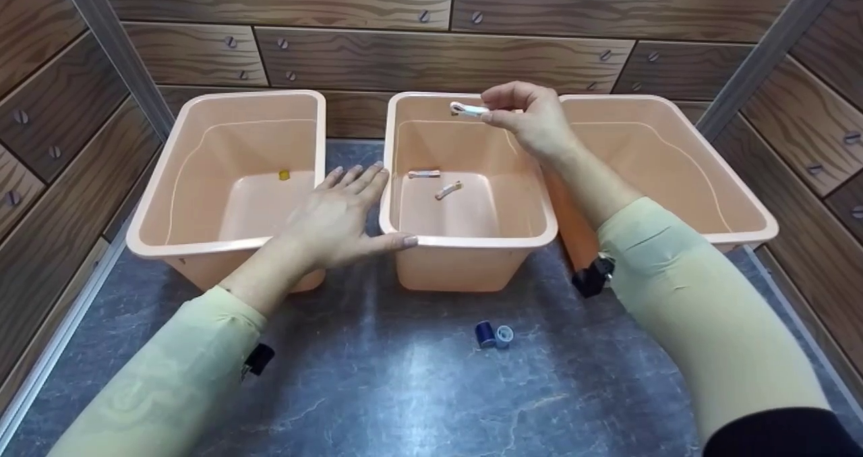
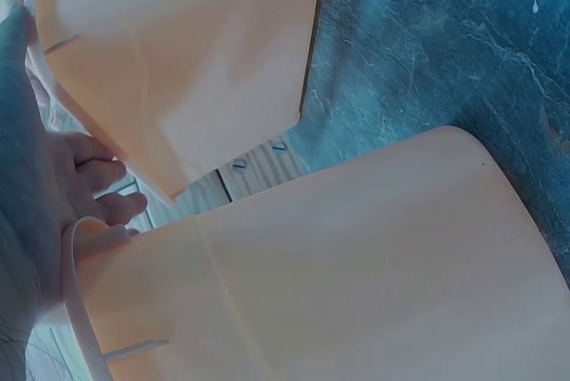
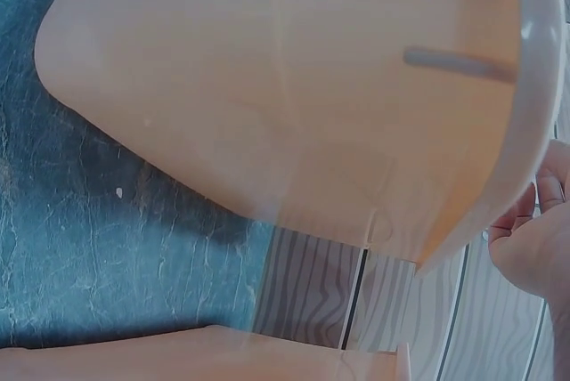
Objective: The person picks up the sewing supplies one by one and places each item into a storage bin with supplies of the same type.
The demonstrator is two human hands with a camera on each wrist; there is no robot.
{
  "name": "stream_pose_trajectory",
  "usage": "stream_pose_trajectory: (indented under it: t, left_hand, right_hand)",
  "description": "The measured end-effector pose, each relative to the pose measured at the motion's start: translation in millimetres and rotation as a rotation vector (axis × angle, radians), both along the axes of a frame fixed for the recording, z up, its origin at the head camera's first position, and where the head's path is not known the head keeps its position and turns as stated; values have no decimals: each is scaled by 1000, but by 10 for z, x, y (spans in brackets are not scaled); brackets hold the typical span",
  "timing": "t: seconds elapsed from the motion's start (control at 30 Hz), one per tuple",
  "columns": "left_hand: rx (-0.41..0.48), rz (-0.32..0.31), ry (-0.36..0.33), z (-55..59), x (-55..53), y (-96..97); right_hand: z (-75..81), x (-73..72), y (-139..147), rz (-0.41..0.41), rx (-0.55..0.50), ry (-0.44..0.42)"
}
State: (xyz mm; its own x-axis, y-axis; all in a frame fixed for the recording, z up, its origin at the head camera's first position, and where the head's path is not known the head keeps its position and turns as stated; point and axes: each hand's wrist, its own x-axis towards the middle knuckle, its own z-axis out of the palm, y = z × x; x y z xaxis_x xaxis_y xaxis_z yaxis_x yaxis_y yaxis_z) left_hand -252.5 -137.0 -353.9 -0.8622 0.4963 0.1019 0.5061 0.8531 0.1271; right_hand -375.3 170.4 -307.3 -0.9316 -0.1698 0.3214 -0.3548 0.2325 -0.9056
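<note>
My right hand [image 1: 539, 123] pinches a skein of white thread [image 1: 466, 109] with a dark gold end between thumb and fingertips, above the back of the middle bin [image 1: 472, 242]. Inside that bin lie two small pale skeins [image 1: 423, 174], one tilted. My left hand [image 1: 334, 218] is spread flat, its fingers across the gap between the left bin [image 1: 202, 249] and the middle one, the thumb at the middle bin's front rim. In the left wrist view, the left fingers [image 2: 98, 176] show beside both rims. The right wrist view shows part of the right hand [image 3: 534, 243] behind a bin rim.
A small yellow spool [image 1: 284, 174] lies in the left bin. Dark blue [image 1: 485, 334] and light blue thread spools [image 1: 504, 336] stand together on the marbled table [image 1: 377, 389]. The right bin [image 1: 674, 174] is partly behind the right forearm. Wood-patterned walls [image 1: 438, 59] enclose the table.
</note>
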Motion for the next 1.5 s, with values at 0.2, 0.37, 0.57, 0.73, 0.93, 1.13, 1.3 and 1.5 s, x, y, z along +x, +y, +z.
stream_pose_trajectory:
  t: [0.2,0.37,0.57,0.73,0.93,1.13,1.3,1.5]
  left_hand:
    - [2,0,4,-10,0,-6]
    - [2,0,8,-23,0,-13]
    - [-1,-1,14,-24,0,-15]
    - [-7,-1,8,-13,5,-21]
    - [-5,-3,8,-15,2,-13]
    - [-8,-8,13,-16,-10,8]
    - [-7,-6,23,-9,-4,4]
    - [-3,-8,25,-3,3,2]
  right_hand:
    - [-48,-85,6,-10,5,-8]
    - [-85,-129,10,-14,40,-12]
    - [-117,-157,9,-32,69,-17]
    - [-155,-190,5,-22,37,-26]
    - [-192,-201,13,-31,30,-38]
    - [-226,-223,45,-42,9,-45]
    - [-263,-250,58,-30,1,-45]
    - [-297,-263,63,-25,-1,-46]
